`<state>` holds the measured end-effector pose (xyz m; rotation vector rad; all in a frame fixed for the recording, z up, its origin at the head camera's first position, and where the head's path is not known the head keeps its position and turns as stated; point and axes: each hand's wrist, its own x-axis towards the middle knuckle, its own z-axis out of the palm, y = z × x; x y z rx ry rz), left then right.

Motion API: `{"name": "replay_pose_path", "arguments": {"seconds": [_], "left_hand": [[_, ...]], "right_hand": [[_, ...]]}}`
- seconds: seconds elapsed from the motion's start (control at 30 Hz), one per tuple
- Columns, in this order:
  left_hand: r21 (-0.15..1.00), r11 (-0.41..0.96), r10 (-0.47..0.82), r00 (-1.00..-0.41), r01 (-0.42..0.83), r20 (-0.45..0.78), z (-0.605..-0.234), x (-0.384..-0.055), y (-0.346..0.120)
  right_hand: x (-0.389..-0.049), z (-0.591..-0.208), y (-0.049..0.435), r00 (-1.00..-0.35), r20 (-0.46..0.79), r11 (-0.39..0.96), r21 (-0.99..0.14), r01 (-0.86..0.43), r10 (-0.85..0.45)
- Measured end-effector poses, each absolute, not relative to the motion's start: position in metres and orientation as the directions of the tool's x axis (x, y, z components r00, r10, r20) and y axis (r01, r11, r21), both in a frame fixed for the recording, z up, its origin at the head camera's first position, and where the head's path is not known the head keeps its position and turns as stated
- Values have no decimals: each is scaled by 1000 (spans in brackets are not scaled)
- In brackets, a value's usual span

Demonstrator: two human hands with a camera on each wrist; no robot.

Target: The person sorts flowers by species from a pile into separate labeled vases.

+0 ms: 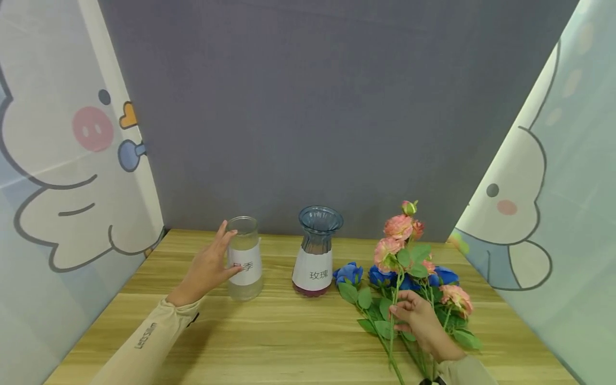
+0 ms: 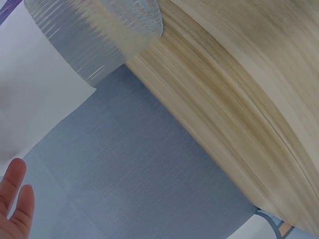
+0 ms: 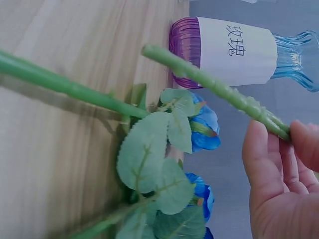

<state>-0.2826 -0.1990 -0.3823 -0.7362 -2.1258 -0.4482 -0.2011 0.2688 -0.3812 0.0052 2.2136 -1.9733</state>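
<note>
Stem [image 3: 214,83] of pink flowers [image 1: 398,227]: my right hand [image 1: 416,318] pinches it. My left hand [image 1: 207,267] spreads its fingers beside the labelled clear vase [image 1: 250,256]

Beige sleeves [image 1: 132,358], the left lettered

Head view faces forward and down; nearer wrist views share its table [image 1: 279,337]

My left grip [image 1: 212,266] and right grip [image 1: 421,323]: two. One clear vase [image 1: 247,244], one blue-and-purple vase [image 1: 317,244]: two. White labels [image 1: 313,270], two, one per vase. Held flower stem [image 3: 212,85]: one. Blue flowers [image 1: 348,273]: I make it at least three, overlaps blur the tally. Large pink blooms [image 1: 398,227]: three plainly seen, smaller ones unsure. Worktop [image 1: 274,334]: one. Large cartoon figures [image 1: 515,182]: two
</note>
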Motion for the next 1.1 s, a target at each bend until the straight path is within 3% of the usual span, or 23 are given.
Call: {"name": "replay_pose_path", "arguments": {"seconds": [0.47,0.8,1.1], "left_hand": [[48,759,354,-473,650,807,-386,-279,-201],[-3,757,362,-415,654,835,-391,-284,-201],[4,758,359,-423,652,832,-388,-286,-201]], "right_hand": [[-208,-370,255,-989,-22,67,-997,33,148],[-217,-363,245,-957,27,-135,-988,-69,290],[-223,-361,233,-925,22,-195,-975,-103,380]]}}
